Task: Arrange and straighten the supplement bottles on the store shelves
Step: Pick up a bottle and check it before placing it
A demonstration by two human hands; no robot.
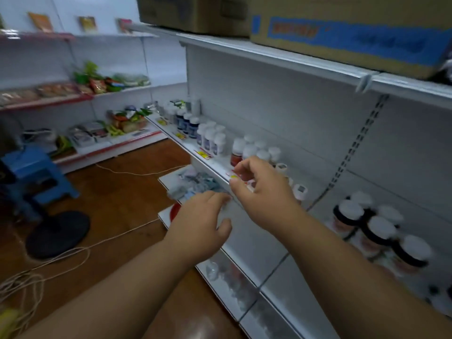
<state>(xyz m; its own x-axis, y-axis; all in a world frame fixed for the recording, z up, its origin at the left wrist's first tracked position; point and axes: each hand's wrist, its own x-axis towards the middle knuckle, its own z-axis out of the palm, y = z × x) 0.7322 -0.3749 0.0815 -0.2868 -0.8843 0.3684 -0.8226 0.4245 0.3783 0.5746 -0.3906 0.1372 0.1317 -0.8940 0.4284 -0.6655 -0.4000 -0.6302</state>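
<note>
The right hand (263, 189) is raised at the front edge of the shelf (215, 165), its grip loosely curled and grasping nothing. The left hand (203, 223) is spread just below, grip released. White-capped supplement bottles (247, 149) are ranged along the shelf, dark-collared bottles (376, 231) farther right.

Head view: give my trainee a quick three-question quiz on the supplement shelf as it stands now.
1. True or false: the right hand is gripping a bottle.
2. The dark-bodied, white-capped bottles stand where relative to the right hand? A) left B) right C) on the top shelf
3. What lies on the top shelf?

Key: 1 false, it hovers at the shelf edge, as does the left hand; 2 B; 3 cardboard boxes.
</note>
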